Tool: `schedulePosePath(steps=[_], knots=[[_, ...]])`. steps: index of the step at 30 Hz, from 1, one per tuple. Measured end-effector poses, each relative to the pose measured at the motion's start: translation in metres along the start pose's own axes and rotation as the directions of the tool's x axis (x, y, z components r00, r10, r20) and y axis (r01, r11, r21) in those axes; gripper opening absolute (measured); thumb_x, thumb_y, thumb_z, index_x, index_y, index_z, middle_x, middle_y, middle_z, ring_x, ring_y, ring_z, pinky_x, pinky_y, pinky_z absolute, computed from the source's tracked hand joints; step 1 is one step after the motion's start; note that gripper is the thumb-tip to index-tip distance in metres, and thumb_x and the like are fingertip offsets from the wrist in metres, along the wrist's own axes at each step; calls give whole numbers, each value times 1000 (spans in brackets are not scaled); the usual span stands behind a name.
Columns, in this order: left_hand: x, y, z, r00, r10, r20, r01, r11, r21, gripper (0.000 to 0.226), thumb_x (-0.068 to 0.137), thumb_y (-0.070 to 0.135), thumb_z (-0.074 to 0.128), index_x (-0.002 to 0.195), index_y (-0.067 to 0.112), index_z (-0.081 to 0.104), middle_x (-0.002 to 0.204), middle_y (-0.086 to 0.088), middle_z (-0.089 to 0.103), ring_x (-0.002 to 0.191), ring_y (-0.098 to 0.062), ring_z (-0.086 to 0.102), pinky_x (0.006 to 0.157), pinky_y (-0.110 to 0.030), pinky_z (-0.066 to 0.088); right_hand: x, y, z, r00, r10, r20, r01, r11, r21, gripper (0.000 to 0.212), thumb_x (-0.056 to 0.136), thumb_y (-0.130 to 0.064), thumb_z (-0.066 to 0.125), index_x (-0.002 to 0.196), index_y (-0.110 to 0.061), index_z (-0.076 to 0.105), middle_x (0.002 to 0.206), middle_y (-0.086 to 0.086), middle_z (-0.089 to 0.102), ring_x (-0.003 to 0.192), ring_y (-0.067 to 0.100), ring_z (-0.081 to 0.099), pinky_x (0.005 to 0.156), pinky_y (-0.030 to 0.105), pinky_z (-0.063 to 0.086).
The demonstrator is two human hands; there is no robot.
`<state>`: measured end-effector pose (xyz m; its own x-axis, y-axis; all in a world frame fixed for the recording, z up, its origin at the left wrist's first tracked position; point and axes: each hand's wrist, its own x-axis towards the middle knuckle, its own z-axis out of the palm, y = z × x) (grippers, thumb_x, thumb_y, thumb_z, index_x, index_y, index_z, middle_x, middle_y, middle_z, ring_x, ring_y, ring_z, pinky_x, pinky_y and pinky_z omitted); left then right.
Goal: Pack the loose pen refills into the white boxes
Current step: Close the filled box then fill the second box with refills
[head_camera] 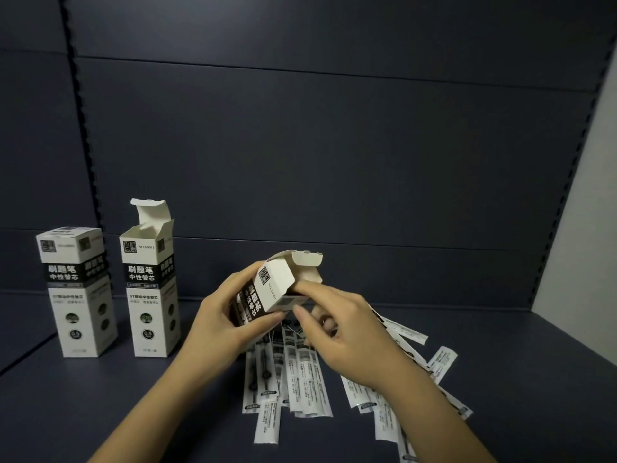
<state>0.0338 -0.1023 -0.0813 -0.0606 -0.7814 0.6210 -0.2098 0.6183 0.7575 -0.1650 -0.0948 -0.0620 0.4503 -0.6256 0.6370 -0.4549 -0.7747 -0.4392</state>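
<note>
Box [267, 289]: light, crushable card, left hand [220, 315] gripping its body while right hand [337, 325] is pinching its open end, above slippery sleeved refills [300, 372].

3 white boxes with black printed bands. Closed box [77, 292] stands upright at the shelf's left rear. Open box [152, 289], lid flap raised, stands upright just beside it. Third box [267, 292] is tilted, flap open, held above the shelf. Sleeved pen refills [300, 375] lie fanned loosely toward the front edge.
</note>
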Motion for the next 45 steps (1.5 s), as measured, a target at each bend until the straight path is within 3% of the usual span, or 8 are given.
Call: schedulePosePath(steps=[4,11,17,23,30,35,38,45], knots=[[1,-1,0,1000,1,-5,-1,1000,-11,71,70,15,87,118,60,59,126,13,66,121,-10,61,102,-35,48,-4,-1,-7,997,-9,-71,19,990,143,44,97,-20,55,138,-37,51,75,-9,66,61,24,66,61,43,57],[0,-3,-1,1000,-15,-24,14,999,-34,70,68,17,86,120,57,60,129,13,65,124,-9,60,106,-38,46,-2,8,-27,904,202,-377,-63,935,349,17,95,4,56,98,-10,65,91,2,75,50,21,63,54,24,53],[-1,-2,0,999,-39,-15,38,998,-52,68,66,18,81,125,43,58,127,14,67,120,-5,62,99,-25,50,5,37,-12,858,513,-21,-510,847,-149,12,91,-25,68,101,-20,67,93,-8,68,75,5,64,68,15,52],[-1,-2,-1,1000,-28,-12,28,999,-24,72,73,6,82,117,59,60,126,16,66,121,-6,61,98,-26,48,0,47,-2,743,641,190,-556,750,-357,38,83,-34,77,113,-14,64,106,-1,64,95,16,63,84,31,55],[-2,1,0,999,-47,-18,47,999,-22,74,73,7,82,111,66,59,125,19,66,121,-5,60,100,-28,48,-2,46,-4,709,672,212,-555,718,-419,40,86,-29,75,119,-10,62,111,3,60,95,21,63,85,34,55],[-1,3,-1,999,-46,-23,45,999,-9,67,67,22,81,112,67,58,125,19,66,121,-5,60,101,-29,47,-3,51,-7,748,646,150,-575,745,-338,29,91,-24,69,100,3,64,76,8,50,65,16,41,61,27,38],[-1,2,-1,999,-47,-25,46,999,-20,67,66,22,82,116,61,60,126,14,67,121,-8,61,103,-34,48,-1,43,-15,804,583,116,-555,806,-204,16,93,-28,67,101,-14,67,88,15,69,61,12,48,55,21,41],[-1,1,-1,998,-55,-39,53,998,-42,69,66,19,81,125,45,58,130,13,66,124,-7,60,106,-35,46,1,24,-37,880,459,121,-472,822,318,7,87,-24,74,83,-22,68,79,7,72,57,11,56,52,20,45]])
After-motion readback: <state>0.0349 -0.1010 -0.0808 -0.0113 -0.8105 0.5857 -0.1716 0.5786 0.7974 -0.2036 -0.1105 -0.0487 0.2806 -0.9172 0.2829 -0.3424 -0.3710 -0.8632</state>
